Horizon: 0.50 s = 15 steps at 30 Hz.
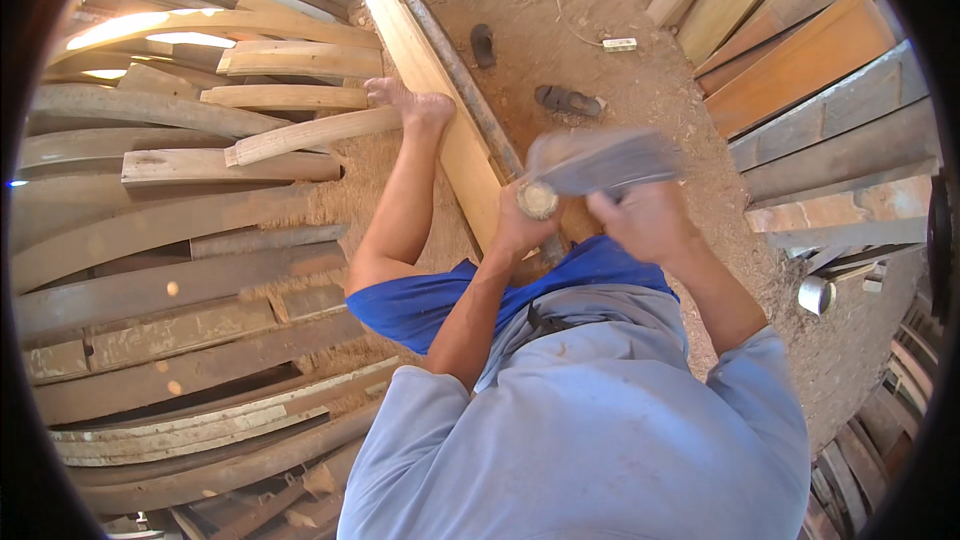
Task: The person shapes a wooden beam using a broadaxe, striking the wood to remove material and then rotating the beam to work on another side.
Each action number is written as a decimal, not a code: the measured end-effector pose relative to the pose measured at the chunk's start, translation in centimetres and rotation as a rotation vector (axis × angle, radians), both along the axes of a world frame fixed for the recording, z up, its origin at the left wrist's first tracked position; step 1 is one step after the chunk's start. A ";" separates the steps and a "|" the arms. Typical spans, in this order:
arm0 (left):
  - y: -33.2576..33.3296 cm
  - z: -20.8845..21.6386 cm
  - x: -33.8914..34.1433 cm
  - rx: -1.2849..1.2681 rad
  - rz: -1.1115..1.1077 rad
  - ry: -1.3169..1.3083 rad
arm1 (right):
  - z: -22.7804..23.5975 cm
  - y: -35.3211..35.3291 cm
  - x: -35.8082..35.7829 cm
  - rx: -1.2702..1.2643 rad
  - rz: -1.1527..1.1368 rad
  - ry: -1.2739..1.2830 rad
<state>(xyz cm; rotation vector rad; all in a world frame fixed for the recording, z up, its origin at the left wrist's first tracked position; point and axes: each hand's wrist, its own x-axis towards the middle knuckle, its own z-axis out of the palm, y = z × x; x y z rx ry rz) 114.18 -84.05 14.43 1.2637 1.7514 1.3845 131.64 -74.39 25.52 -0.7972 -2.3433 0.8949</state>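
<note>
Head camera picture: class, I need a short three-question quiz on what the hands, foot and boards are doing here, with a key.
1. True or false: the left hand and the right hand both grip the blurred grey tool.
2. Which body part rests on the long pale plank? A) a knee B) a bare foot C) an elbow
3. What lies on the sawdust floor beyond the plank: gloves or sandals?

Key
1. True.
2. B, the bare foot.
3. Sandals.
</note>
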 end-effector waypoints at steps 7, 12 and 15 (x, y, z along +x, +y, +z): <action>-2.4 -0.7 0.0 -0.060 0.003 -0.033 | 0.5 -0.7 0.0 -0.053 0.028 0.039; -3.4 -0.2 0.5 0.118 -0.003 0.063 | 0.0 -2.0 -0.8 -0.021 0.152 -0.045; -4.0 -0.2 0.4 0.023 -0.057 0.113 | -0.7 -1.5 -0.3 0.029 0.257 -0.435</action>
